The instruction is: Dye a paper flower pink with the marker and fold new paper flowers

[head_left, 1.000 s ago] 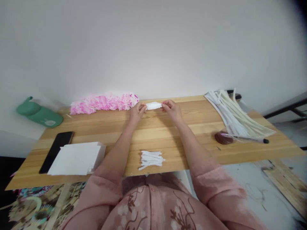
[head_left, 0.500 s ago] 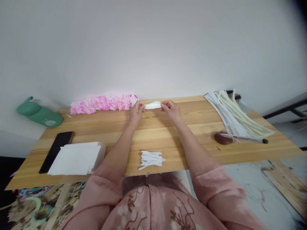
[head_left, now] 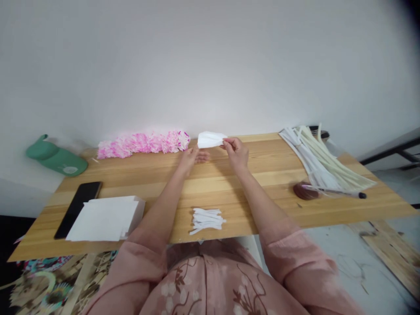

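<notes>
My right hand (head_left: pixel 236 153) pinches the right end of a pleated white paper piece (head_left: pixel 210 139), whose left end fans out wider above the table. Just below that free end is my left hand (head_left: pixel 193 159), its fingers spread and slightly blurred, with nothing held in them. A small pile of thin white strips (head_left: pixel 207 219) lies at the table's front edge between my forearms. Behind and left of my left hand, a row of fluffy pink and white paper (head_left: pixel 144 144) rests along the wall.
On the left of the wooden table (head_left: pixel 157 179) are a green bottle (head_left: pixel 59 157), a black phone (head_left: pixel 78 209) and a white paper stack (head_left: pixel 104 218). On the right lie bundled white and cream strips (head_left: pixel 323 159), a dark red round object (head_left: pixel 305 190) and a pen (head_left: pixel 344 192).
My left hand has let go of the white paper, opened and moved slightly down. The paper's left end has spread wider and risen, while my right hand keeps its pinch.
</notes>
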The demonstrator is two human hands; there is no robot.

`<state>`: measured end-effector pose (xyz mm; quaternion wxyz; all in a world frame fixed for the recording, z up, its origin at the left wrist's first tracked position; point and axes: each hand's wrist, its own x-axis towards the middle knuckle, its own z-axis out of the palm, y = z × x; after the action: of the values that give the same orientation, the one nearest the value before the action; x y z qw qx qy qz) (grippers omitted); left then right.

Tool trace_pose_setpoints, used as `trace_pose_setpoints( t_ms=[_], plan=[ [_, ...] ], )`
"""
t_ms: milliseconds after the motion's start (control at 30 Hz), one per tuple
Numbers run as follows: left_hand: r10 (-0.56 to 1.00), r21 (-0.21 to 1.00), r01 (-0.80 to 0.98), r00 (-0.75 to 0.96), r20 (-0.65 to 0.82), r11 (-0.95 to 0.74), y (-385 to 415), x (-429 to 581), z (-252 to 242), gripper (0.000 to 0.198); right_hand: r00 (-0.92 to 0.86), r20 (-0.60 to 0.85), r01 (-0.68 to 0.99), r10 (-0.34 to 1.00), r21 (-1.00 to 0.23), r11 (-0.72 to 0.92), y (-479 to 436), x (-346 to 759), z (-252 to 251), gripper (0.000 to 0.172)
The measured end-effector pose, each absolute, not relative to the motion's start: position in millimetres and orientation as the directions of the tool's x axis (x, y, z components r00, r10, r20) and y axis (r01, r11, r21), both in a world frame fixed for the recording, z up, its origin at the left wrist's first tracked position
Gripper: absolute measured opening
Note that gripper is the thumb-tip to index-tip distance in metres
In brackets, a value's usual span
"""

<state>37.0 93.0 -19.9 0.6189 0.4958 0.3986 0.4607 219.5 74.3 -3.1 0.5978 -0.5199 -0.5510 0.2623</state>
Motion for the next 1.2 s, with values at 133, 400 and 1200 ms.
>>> trace_pose_setpoints(
  t_ms=[133, 400, 1200],
  plan=[
    [0.919, 0.982, -0.181, 0.393, 0.015, 0.062, 86, 40, -17, 0.056, 0.206, 0.476, 0.43, 0.855, -0.829, 0.358, 72, 217, -8, 0.021],
    [0.829, 0.989, -0.112, 0.559, -0.016, 0.095, 82, 44, -18, 0.068, 0.237, 0.514, 0.503, 0.824, -0.791, 0.349, 70, 217, -8, 0.021],
    [0.99, 0.968, -0.246, 0.121, 0.078, -0.046, 94, 30, -13, 0.044, 0.256, 0.51, 0.413, 0.821, -0.826, 0.384, 74, 216, -11, 0.021]
  ],
)
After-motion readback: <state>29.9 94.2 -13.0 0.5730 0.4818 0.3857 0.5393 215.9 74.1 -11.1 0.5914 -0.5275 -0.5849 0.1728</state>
